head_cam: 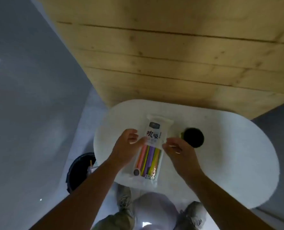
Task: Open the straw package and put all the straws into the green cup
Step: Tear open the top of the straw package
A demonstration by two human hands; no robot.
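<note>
Above the table (229,155), left hand (126,145) and right hand (177,151) pinch straw package (152,135).

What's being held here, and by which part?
The straw package, held near mid-length: left hand on its left edge, right hand on its right edge.

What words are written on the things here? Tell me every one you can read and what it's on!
"吸!": big dark characters on the white upper half of the straw package. The character before it is too blurred to be sure of.
Small dark badge above those characters: too blurred to read.
Fine print under the big characters and at the package's near end: too small to read.
Green cup: no writing visible.
</note>
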